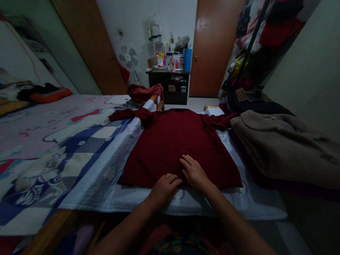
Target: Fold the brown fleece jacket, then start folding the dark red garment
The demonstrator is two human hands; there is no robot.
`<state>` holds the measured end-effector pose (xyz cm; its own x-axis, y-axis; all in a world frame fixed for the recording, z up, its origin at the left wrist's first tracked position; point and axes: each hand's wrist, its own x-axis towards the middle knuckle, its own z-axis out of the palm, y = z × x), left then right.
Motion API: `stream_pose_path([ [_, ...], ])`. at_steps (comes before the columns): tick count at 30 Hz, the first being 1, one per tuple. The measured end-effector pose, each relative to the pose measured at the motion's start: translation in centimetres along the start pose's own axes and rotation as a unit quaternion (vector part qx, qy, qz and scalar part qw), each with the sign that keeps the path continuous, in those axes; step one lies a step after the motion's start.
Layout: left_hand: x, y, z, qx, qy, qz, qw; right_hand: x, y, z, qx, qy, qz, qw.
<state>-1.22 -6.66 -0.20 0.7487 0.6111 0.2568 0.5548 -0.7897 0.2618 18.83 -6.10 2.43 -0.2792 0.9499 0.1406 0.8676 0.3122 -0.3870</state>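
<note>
A dark red long-sleeved top lies spread out on a pale blue cloth, its hem toward me and its sleeves reaching out to both sides at the far end. My left hand rests at the hem near the middle, fingers stretched over the fabric. Just right of it and a little farther up, my right hand lies flat on the top with its fingers extended. Neither hand grips anything that I can see.
Folded garments, including a grey-brown coat, are stacked on the right. A bed with a patterned sheet adjoins on the left. Beyond the far end are a crumpled red cloth, a white fan and a dark cabinet.
</note>
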Motion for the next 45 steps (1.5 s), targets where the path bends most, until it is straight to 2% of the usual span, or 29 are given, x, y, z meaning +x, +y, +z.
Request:
stream_pose_path([
  [3, -0.9, -1.0, -0.3, 0.029, 0.015, -0.019, 0.999, 0.7, -0.2, 2.2, -0.002, -0.006, 0.004, 1.000],
  [5, -1.7, -2.1, -0.7, 0.064, 0.030, -0.044, 0.997, 0.4, -0.1, 2.8, -0.004, -0.009, 0.007, 1.000],
  [10, -3.5, -5.4, -2.7, 0.136, 0.044, -0.121, 0.982, 0.1, -0.1, 2.6, 0.000, -0.014, 0.013, 1.000],
  [15, -4.9, -7.3, -5.5, 0.175, 0.034, -0.197, 0.964, 0.2, -0.2, 2.5, 0.015, -0.021, 0.030, 0.999],
  [17, -5.5, -7.9, -6.3, 0.186, 0.009, -0.228, 0.956, 0.2, -0.2, 2.5, 0.021, -0.021, 0.032, 0.999],
  [21, -6.5, -9.0, -7.3, 0.167, -0.103, -0.288, 0.937, 0.2, -0.3, 2.5, 0.031, -0.025, 0.037, 0.999],
  [23, -6.4, -8.8, -8.0, 0.132, -0.145, -0.291, 0.937, 0.2, -0.3, 2.4, 0.038, -0.035, 0.045, 0.998],
  [24, -6.0, -8.5, -8.5, 0.109, -0.151, -0.278, 0.942, 0.2, -0.2, 2.2, 0.043, -0.043, 0.048, 0.997],
  [26, -4.3, -7.6, -9.5, 0.059, -0.124, -0.225, 0.965, 0.6, -0.1, 1.4, 0.055, -0.064, 0.045, 0.995],
  [29, 0.5, -6.2, -10.0, 0.017, -0.073, -0.150, 0.986, 2.0, 0.4, -0.3, 0.073, -0.091, 0.020, 0.993],
  [31, 4.4, -5.8, -8.9, 0.008, -0.037, -0.114, 0.993, 3.7, 1.1, -1.3, 0.078, -0.093, 0.016, 0.992],
  [34, 9.6, -6.2, -5.5, 0.012, -0.007, -0.102, 0.995, 6.5, 2.8, -1.7, 0.056, -0.048, 0.038, 0.997],
  [37, 12.3, -6.9, -2.4, 0.023, -0.060, -0.101, 0.993, 8.5, 4.9, -1.6, 0.000, -0.025, 0.081, 0.996],
  [39, 13.1, -7.1, -1.5, 0.040, -0.097, -0.103, 0.989, 9.1, 6.0, -1.8, -0.033, -0.044, 0.117, 0.992],
  [41, 13.8, -7.1, -1.6, 0.056, -0.120, -0.116, 0.984, 9.5, 6.9, -2.5, -0.055, -0.063, 0.151, 0.985],
  [45, 16.5, -7.2, -3.3, 0.068, -0.170, -0.143, 0.973, 11.0, 8.3, -4.8, -0.080, -0.097, 0.214, 0.969],
])
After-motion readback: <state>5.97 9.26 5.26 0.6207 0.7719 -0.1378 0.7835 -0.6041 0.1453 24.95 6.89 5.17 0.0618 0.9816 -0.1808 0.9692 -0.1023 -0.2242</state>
